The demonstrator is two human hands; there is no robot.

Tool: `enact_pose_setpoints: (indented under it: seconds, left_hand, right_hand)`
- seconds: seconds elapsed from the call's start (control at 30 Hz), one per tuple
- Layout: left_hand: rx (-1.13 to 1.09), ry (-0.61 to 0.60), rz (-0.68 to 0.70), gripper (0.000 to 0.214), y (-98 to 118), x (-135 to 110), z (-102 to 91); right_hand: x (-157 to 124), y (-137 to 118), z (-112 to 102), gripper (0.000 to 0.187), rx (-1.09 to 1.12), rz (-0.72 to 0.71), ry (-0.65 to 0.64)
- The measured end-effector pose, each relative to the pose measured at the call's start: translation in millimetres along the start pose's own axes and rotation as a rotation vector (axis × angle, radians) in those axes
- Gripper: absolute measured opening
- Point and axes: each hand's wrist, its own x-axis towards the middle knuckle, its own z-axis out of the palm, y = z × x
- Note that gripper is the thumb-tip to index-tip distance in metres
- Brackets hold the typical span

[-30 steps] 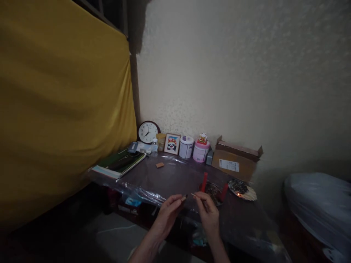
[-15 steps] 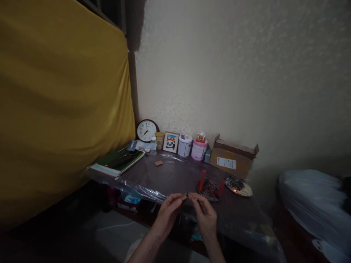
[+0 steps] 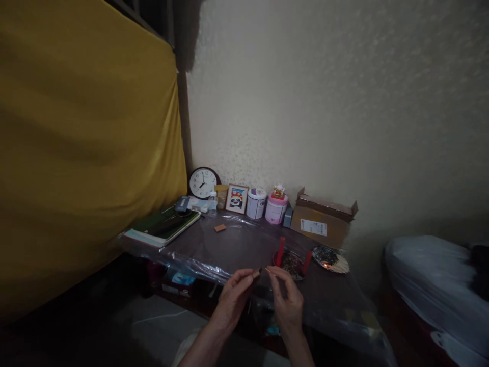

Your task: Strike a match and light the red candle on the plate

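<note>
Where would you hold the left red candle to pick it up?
Probably by the upper half of the left red candle, coming from above and the left. It is slim and nearly upright, so it suits a pinch; the right hand is just in front of its lower end, and the other candle stands to its right.

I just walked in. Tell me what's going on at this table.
A person is working bare-handed at the near edge of the table. The left hand holds a small brown piece, and the right hand pinches what looks like a thin stick close to it; both are too small to identify surely. Two red candles stand just beyond the right hand, neither showing a flame. Farther right, a small orange glow shows beside some pale sticks.
</note>
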Motion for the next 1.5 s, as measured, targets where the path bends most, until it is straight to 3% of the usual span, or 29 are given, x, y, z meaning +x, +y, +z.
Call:
enact_pose_setpoints:
  seconds: [0.17, 0.3, 0.33, 0.43, 0.53, 0.63, 0.77, 1.2, 1.5]
  left_hand:
    - [-0.009, 0.001, 0.003, 0.013, 0.8, 2.5, 2.5]
    - [0.013, -0.029, 0.022, 0.014, 5.5, -0.4, 8.7]
    - [0.027, -0.031, 0.029, 0.014, 7.0, -1.7, 9.6]
    - [0.065, -0.011, 0.029, 0.015, 11.1, -5.1, 8.6]
    - [0.092, 0.008, 0.01, 0.015, 12.5, -6.3, 4.7]
    - [0.104, 0.02, 0.001, 0.015, 11.0, -5.5, 1.9]
    - [0.101, 0.041, -0.003, 0.016, 8.3, -5.1, -3.2]
    - [0.102, 0.09, -0.083, 0.018, 5.1, -20.4, -57.2]
    - [0.069, 0.161, -0.173, 0.018, -4.6, -24.8, -93.4]
  right_hand:
    - [2.7, -21.9, -10.9, 0.012, -0.05, -0.156, 0.081]
    - [-0.7, 9.7, -5.1, 0.017, -0.123, -0.222, -0.1]
    - [-1.7, 23.8, -3.5, 0.017, -0.15, -0.189, -0.109]
    - [-4.1, 58.9, -3.8, 0.021, -0.156, 0.098, 0.025]
    - [-3.4, 66.7, -8.5, 0.026, -0.064, 0.313, 0.121]
    - [0.5, 56.7, -10.9, 0.026, 0.02, 0.348, 0.159]
    - [6.4, 48.8, -11.0, 0.023, 0.03, 0.262, 0.195]
    - [20.7, 43.4, -17.4, 0.023, -0.037, 0.26, 0.272]
    - [27.0, 53.5, -19.0, 0.021, -0.066, 0.224, 0.261]
